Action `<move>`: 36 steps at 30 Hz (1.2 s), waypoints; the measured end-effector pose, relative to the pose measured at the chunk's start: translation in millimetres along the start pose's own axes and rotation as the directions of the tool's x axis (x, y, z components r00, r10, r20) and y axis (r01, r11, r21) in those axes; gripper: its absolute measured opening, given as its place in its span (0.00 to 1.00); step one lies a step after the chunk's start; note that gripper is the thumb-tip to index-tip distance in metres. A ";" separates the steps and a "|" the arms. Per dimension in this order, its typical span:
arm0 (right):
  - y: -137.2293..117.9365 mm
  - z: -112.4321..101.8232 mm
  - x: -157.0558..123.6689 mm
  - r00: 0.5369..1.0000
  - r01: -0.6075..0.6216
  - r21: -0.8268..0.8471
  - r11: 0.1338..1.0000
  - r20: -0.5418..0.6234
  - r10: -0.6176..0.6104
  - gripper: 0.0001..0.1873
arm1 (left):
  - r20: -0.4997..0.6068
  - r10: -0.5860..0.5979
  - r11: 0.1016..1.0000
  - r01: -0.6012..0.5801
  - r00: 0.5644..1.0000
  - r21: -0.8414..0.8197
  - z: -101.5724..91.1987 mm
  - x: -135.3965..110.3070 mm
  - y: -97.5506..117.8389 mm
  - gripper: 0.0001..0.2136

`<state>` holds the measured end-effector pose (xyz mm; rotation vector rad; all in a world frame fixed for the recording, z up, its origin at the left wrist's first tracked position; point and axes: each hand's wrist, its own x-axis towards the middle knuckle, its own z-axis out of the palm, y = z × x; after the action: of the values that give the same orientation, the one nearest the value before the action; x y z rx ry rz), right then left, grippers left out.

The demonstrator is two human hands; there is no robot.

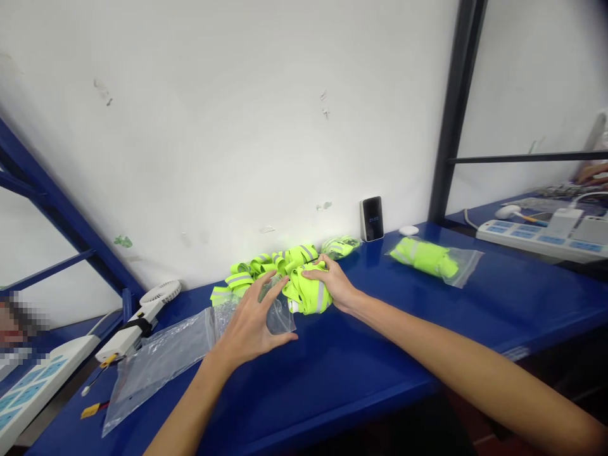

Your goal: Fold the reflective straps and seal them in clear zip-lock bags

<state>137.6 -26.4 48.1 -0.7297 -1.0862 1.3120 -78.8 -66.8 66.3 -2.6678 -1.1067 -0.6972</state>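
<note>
Along a wall (237, 126), a blue table (313, 367) bears straps (299, 254).

I see the left hand (249, 323) hiding part of the bag (164, 354); frame edges crop a strip (40, 380) and another person's hand (595, 172).

A white wall (228, 126) (marked by flaking patches (101, 88) and a green smudge (123, 241)) rises behind a glossy blue tabletop (370, 342); a blue metal frame (59, 199) slants at left; a dark post (455, 114) with a thin crossbar (527, 158) stands at right; the light is bright.
</note>
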 end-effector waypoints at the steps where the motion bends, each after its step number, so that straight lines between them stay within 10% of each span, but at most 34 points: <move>1: -3.1 -2.6 1.1 1.000 0.015 -0.025 1.000 -0.024 -0.015 0.25 | -0.021 0.035 0.999 -0.035 0.999 0.016 6.0 9.1 0.9 0.47; 10: -5.5 -29.2 15.7 0.928 0.148 -0.474 0.868 -0.237 -0.288 0.23 | -0.086 0.137 0.989 -0.131 0.987 0.070 51.9 62.7 6.5 0.48; 18: -12.4 -30.4 9.2 0.933 0.255 -0.486 0.836 -0.102 -0.345 0.23 | -0.082 -0.140 0.988 0.134 0.987 -0.076 62.6 51.3 3.2 0.60; 36: 0.7 -33.5 8.4 0.961 0.199 -0.519 0.831 -0.064 -0.270 0.21 | -0.164 -0.020 0.997 0.031 0.986 0.066 71.2 40.0 11.4 0.46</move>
<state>167.5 -13.0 37.1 -1.0214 -1.3832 0.7489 -20.9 -26.7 23.5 -2.4928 -1.1026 -0.8497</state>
